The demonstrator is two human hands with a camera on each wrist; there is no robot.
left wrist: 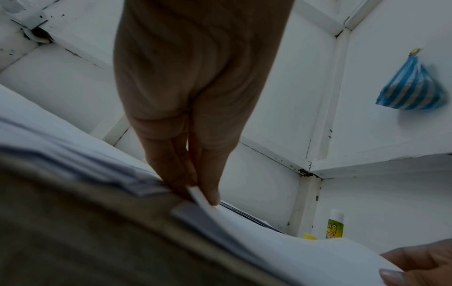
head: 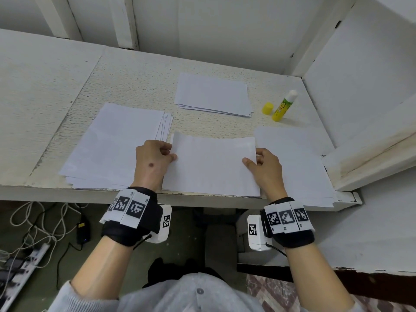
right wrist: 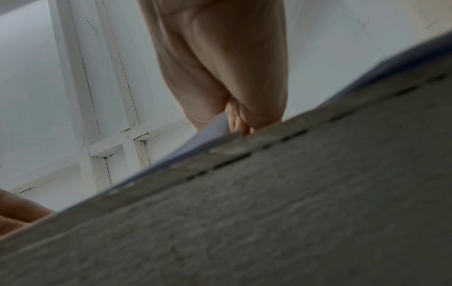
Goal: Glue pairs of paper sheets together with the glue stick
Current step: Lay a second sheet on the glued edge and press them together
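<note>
Working from the white desk (head: 135,70) inward: it carries three lots of paper, a fanned stack at the left (head: 112,145), a neat stack at the back (head: 213,95), and sheets at the right (head: 299,163) that reach the front edge. Between the left and right lots lies the sheet in hand (head: 211,165), its far edge lifted a little.

The left hand (head: 153,163) pinches that sheet's left edge between thumb and curled fingers; the right hand (head: 265,167) pinches the right edge the same way. The left wrist view shows the paper caught at the fingertips (left wrist: 212,195).

This looks like the laying-down step. It would go best by squaring both far corners first, then lowering the sheet from one edge across, so no air or crease is trapped. A light, even pinch on both sides should keep the sheet from skewing.

The glue stick (head: 284,105) stands uncapped at the back right, well apart from the hands, with its yellow cap (head: 267,108) just beside it. Whether the sheet beneath is glued cannot be told.
</note>
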